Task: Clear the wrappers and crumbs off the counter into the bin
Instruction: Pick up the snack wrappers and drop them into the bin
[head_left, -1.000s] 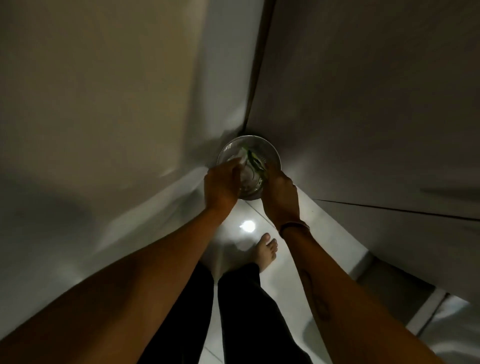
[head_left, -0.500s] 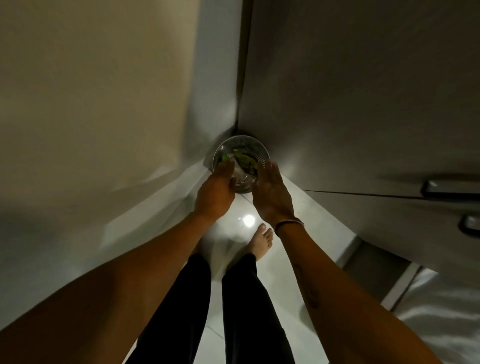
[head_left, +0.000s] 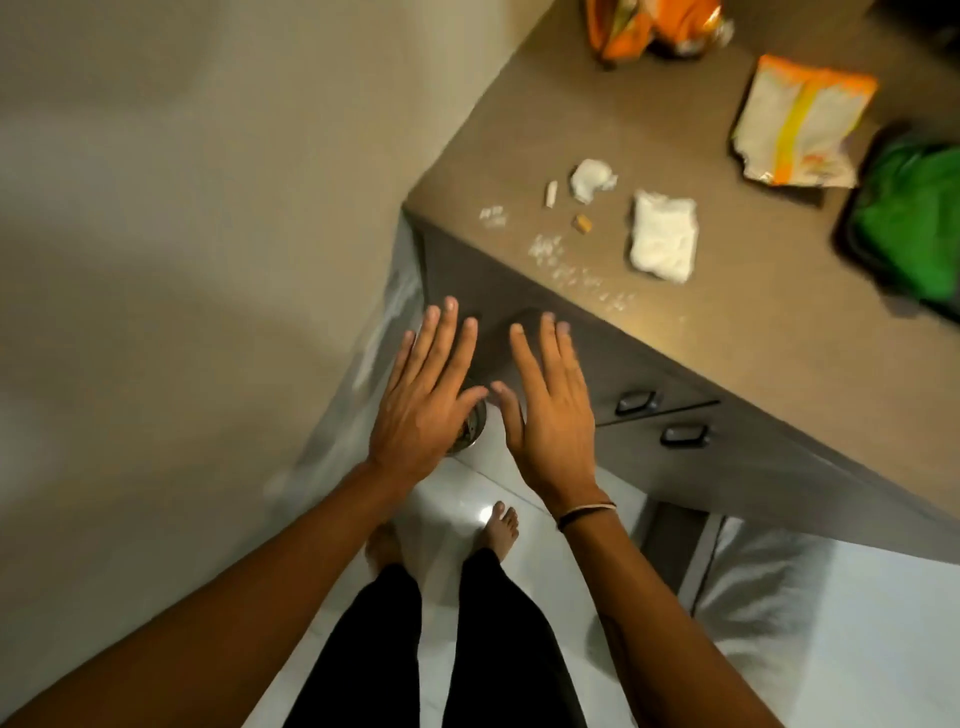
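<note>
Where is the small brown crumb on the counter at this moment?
In the head view, the small brown crumb lies on the counter near its left corner, between the crumpled white tissue behind it and the folded white napkin to its right.

Dim, warm indoor light, a bright glare spot on the glossy floor (head_left: 480, 514) at 6 o'clock, motion blur throughout, and wide-angle bending toward the edges.

The left hand (head_left: 427, 400) hides most of the bin (head_left: 471, 428); the orange wrapper (head_left: 649, 26) is cut off at the top edge.
</note>
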